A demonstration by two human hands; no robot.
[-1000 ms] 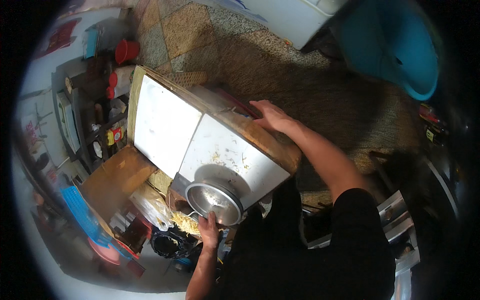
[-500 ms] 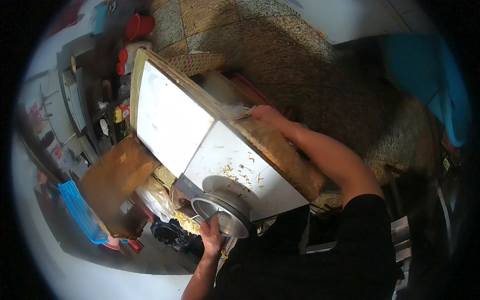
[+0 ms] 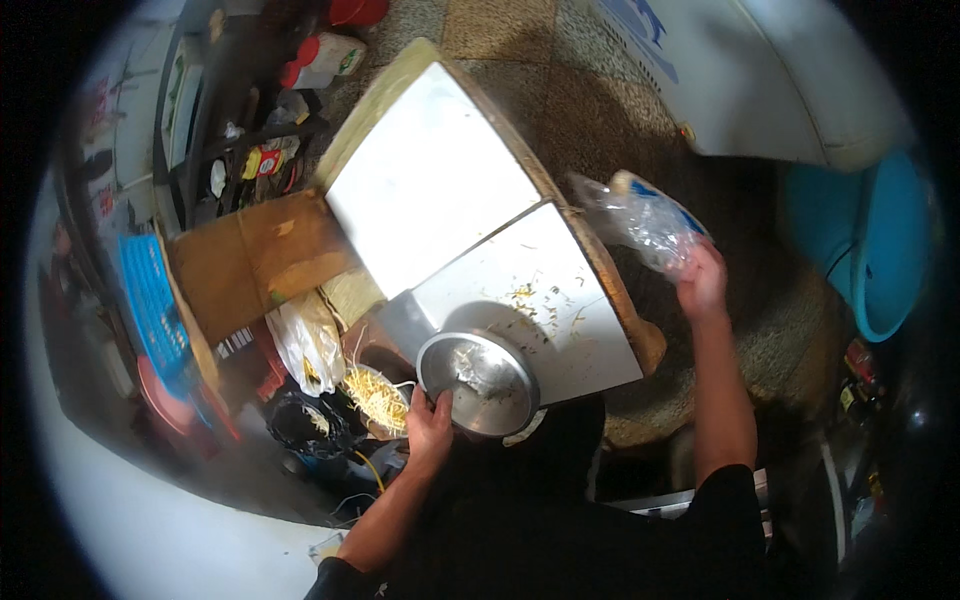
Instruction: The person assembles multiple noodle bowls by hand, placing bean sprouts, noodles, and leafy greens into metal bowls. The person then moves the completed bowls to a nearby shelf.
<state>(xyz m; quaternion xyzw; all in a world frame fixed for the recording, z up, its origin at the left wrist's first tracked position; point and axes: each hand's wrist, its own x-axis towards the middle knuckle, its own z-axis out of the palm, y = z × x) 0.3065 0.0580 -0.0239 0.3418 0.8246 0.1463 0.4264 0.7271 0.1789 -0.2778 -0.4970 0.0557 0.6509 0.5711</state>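
My left hand (image 3: 430,428) grips the rim of a round metal bowl (image 3: 492,392), thumb over the edge. The bowl is tilted at the near edge of a white tiled tabletop (image 3: 430,190), and a small pale patch shows inside it. Off the table's right side, my right hand (image 3: 703,282) is closed on a crumpled clear plastic bag (image 3: 640,225) with blue and cream parts. Yellowish shreds (image 3: 525,305) lie scattered on the tabletop beyond the bowl. Left of the bowl, a container holds a heap of pale yellow strips (image 3: 375,400).
A brown cardboard piece (image 3: 250,255) and a blue plastic basket (image 3: 155,300) stand left of the table. Below them are a white plastic bag (image 3: 305,340) and a black-bag-lined bin (image 3: 300,425). At the right stands a large blue tub (image 3: 880,250), beside a white appliance (image 3: 770,90).
My right hand has come away from the table's right edge and moved right, now with the clear plastic bag in full view. The bowl has tipped so its inside shows more.
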